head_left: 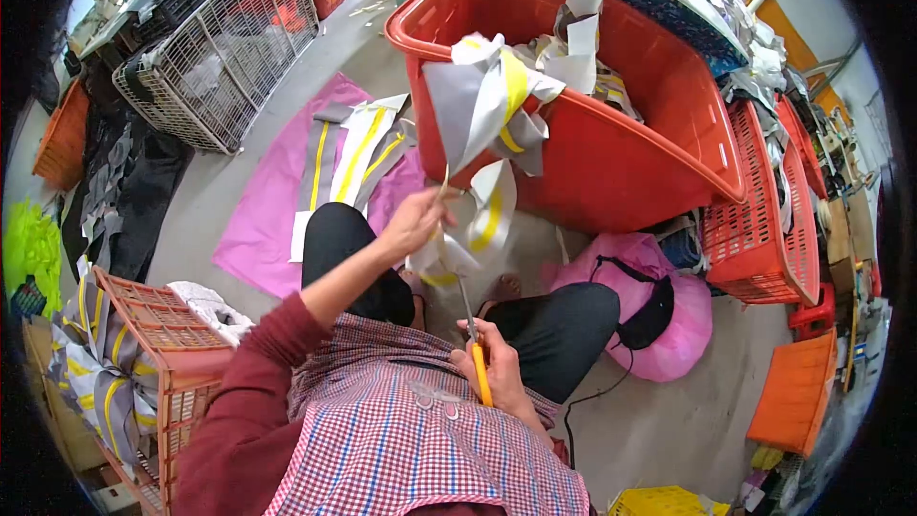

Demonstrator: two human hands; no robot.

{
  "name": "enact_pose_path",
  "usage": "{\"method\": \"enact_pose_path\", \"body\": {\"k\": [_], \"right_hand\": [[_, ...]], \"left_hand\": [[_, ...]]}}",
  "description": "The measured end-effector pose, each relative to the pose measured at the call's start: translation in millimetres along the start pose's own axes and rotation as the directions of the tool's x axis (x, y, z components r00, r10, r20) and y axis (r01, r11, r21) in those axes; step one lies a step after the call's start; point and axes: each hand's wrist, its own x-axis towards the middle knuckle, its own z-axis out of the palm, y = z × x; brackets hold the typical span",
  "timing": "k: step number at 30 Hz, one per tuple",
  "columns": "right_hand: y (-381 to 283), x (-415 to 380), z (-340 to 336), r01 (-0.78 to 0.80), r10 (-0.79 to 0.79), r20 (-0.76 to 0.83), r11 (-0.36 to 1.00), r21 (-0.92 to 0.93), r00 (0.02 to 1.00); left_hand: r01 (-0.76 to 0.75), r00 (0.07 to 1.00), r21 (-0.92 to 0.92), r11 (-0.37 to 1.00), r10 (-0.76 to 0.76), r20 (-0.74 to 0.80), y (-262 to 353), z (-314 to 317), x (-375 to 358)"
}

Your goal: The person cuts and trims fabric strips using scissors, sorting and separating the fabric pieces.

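Note:
My right hand (499,370) is wrapped round a pair of scissors (481,375) with yellow-orange handles, the blades pointing away from my lap. Its tips overlap a hanging white, grey and yellow fabric strip (490,220). My left hand (420,222) is closed, fingers pinched on part of that fabric in front of my knees. More of the same fabric (506,91) drapes over the near rim of a large red bin (573,158), just above my left hand. Other strips (358,148) lie on a pink sheet (263,220) on the floor to the left.
A pink bag (678,325) with a black strap sits beside my right knee. A red crate (764,210) stands to the right of the bin. At my left is an orange-red crate (158,320) near more strips (100,377). A wire basket (220,48) stands farther back.

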Motion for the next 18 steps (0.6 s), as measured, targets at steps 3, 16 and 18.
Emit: {"method": "enact_pose_path", "body": {"k": [3,16,18], "right_hand": [[13,1,5,0.022,-0.020,-0.026,0.997,0.078,0.999],[30,58,-11,0.161,-0.211,-0.416,0.975,-0.152,0.884],[42,55,-3,0.089,-0.072,-0.260,0.995,0.053,0.963]], "left_hand": [[0.056,0.997,0.078,0.995,-0.059,0.042,-12,21,-44],[-0.155,0.845,0.363,0.919,-0.067,0.531,18,71,-138],[-0.196,0.813,0.299,0.934,-0.016,0.582,3,73,-142]]}}
